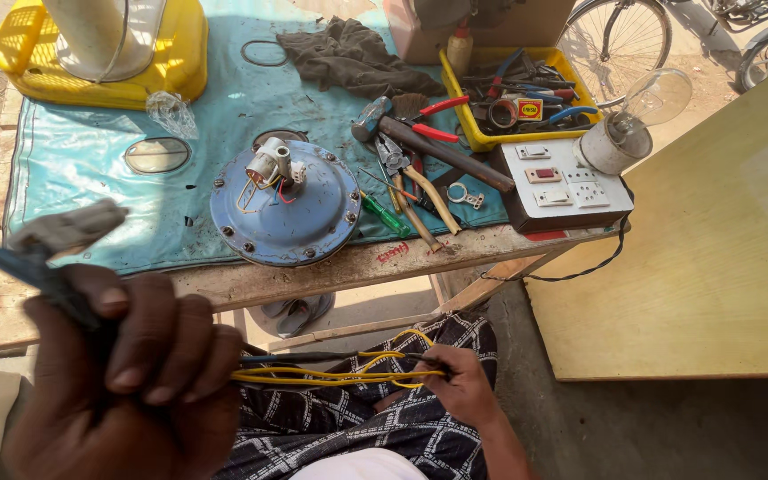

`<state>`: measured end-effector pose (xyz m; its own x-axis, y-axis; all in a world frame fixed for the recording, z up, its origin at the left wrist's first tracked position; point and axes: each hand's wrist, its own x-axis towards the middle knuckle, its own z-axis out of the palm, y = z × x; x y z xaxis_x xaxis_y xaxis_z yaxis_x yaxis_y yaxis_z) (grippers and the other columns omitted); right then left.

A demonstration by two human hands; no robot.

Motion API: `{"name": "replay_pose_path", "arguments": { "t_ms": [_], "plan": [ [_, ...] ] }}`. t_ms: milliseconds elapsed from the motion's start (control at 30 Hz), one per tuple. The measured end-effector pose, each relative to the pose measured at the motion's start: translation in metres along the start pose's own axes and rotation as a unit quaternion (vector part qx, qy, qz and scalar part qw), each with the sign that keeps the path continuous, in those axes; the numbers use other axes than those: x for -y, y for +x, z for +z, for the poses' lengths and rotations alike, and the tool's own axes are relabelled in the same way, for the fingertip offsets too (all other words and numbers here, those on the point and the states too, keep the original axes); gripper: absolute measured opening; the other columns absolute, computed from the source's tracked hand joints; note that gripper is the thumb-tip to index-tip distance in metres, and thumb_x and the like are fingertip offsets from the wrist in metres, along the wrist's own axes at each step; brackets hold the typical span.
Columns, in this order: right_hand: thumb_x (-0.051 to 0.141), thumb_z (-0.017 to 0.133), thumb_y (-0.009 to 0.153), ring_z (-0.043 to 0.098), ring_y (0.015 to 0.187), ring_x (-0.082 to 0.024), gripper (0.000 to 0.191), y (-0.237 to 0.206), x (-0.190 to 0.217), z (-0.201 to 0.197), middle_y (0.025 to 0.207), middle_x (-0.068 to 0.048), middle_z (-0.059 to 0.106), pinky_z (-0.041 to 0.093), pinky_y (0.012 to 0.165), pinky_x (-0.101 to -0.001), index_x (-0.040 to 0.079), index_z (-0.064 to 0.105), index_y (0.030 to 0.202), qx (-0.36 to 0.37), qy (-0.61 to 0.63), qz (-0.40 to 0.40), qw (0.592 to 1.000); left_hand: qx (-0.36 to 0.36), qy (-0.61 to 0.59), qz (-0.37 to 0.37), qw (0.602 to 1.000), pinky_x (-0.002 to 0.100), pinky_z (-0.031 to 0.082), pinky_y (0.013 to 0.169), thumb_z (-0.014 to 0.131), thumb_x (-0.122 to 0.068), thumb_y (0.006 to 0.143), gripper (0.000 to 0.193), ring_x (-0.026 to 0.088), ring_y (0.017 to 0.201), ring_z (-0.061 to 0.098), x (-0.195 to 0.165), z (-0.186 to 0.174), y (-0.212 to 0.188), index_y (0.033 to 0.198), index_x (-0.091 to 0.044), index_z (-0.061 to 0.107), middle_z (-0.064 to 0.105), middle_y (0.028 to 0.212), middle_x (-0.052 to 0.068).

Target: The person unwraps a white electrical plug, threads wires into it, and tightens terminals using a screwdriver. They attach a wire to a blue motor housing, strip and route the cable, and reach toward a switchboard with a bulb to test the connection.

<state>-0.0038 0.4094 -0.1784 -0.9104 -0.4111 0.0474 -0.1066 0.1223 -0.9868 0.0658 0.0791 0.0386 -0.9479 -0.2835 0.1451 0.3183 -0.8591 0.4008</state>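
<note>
I have my left hand (126,382) near the camera, fingers (148,342) curled tight around a blue-handled tool (11,258), probably a wire stripper or pliers, though its head is blurred. The same fist pins one end of a bundle of yellow and black wires (331,373). My right hand (460,382) sits lower right over my lap, fingers pinched shut on the other end, so the bundle runs taut between both hands, near the front edge of the surface (331,276).

On the blue mat (91,160) straight ahead lies a round blue fan motor housing (284,203) with short wires sprouting from its hub. Right of it lie a green screwdriver (384,213), pliers (420,191) and a hammer (428,142); further right are a switchboard with a bulb (571,178) and a yellow tool tray (513,98).

I judge the step in hand to be straightening or preparing these leads. The next move calls for keeping the bundle tensioned while bringing the tool head onto a single strand without nicking the others.
</note>
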Motion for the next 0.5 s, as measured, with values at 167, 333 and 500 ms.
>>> {"name": "replay_pose_path", "arguments": {
  "t_ms": [167,333,500],
  "plan": [
    [0.052,0.068,0.097,0.055,0.069,-0.017,0.046,-0.024,0.102,-0.071,0.083,-0.002,0.055,0.042,0.061,-0.0295,0.008,0.072,0.108,-0.221,-0.386,-0.332,0.832,-0.049,-0.085,-0.036,0.995,0.032,0.035,0.060,0.043,-0.028,0.127,0.036,0.014,0.060,0.037,-0.048,-0.028,0.036,0.102,-0.005,0.055,0.039,0.071,0.000],
    [0.044,0.077,0.096,0.054,0.069,-0.026,0.036,0.047,0.180,-0.117,0.075,-0.004,0.049,0.043,0.062,-0.0399,0.009,0.077,0.104,-0.208,-0.590,-0.460,0.630,-0.059,0.101,0.044,0.992,0.032,0.041,0.074,0.045,-0.038,0.124,0.036,0.011,0.068,0.040,-0.052,-0.048,0.078,0.109,-0.008,0.056,0.040,0.076,-0.003],
    [0.040,0.082,0.108,0.055,0.078,-0.026,0.035,0.194,0.201,-0.174,0.081,-0.005,0.055,0.041,0.075,-0.0398,0.008,0.072,0.097,-0.145,-0.621,-0.443,0.630,0.020,0.209,0.046,0.977,0.045,0.059,0.091,0.047,-0.026,0.119,0.029,0.022,0.088,0.061,-0.048,-0.063,0.205,0.124,0.000,0.059,0.061,0.097,0.008]
  ]
}}
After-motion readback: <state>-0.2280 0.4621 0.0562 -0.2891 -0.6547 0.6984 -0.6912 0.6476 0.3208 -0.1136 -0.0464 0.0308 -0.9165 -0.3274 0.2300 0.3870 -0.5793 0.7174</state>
